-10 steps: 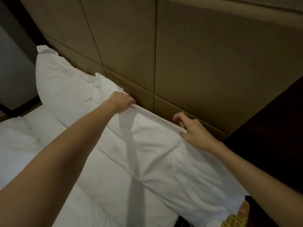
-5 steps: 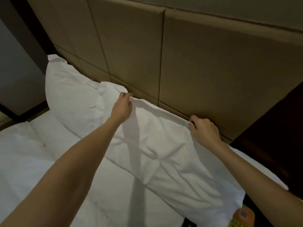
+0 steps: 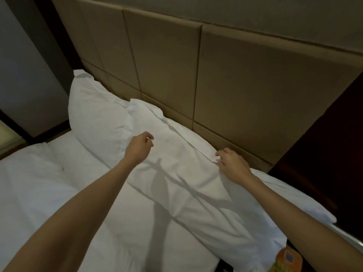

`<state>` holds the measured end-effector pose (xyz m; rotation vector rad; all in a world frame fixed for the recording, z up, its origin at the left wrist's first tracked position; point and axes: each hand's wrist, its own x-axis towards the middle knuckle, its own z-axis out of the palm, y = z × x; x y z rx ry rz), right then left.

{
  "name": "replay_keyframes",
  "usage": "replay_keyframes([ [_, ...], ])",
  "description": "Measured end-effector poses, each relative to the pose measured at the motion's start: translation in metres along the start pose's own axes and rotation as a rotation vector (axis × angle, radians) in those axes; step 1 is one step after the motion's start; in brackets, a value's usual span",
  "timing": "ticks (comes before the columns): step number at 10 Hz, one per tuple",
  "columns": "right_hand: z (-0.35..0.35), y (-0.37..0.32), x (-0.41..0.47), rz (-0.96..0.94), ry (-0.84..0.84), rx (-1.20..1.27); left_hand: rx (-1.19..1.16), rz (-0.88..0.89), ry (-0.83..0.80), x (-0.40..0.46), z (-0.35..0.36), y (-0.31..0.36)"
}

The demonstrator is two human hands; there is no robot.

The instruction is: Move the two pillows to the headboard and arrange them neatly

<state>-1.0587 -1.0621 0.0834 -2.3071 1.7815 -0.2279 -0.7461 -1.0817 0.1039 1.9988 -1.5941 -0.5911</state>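
From the head view, two white pillows lie along the tan padded headboard point(image 3: 255, 85) at the top of a white bed point(image 3: 49, 193). The near pillow point(image 3: 196, 189) runs from about 11 o'clock down to 4 o'clock, its far edge touching the lowest headboard panels and its surface creased. The far pillow point(image 3: 94, 118) stands at 10 o'clock, leaning on the headboard, its near end tucked behind the near pillow's corner. The left hand point(image 3: 138, 149) hovers over the near pillow's upper part at about 11 o'clock, fingers loosely curled, gripping nothing. The right hand point(image 3: 232, 164) sits at 2 o'clock by the pillow's far edge, fingers bent with the tips against a ridge of fabric; whether they pinch it I cannot tell. A dark wooden panel point(image 3: 324, 154) fills 3 o'clock, and an orange-and-yellow object point(image 3: 284, 260) shows at 5 o'clock beside the right forearm.
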Motion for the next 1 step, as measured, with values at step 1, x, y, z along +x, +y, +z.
replay_keyframes([
  [1, -0.0185, -0.0157, 0.002, 0.054, 0.064, 0.175, -0.105, -0.03, 0.028, -0.0115, -0.0173, -0.001],
])
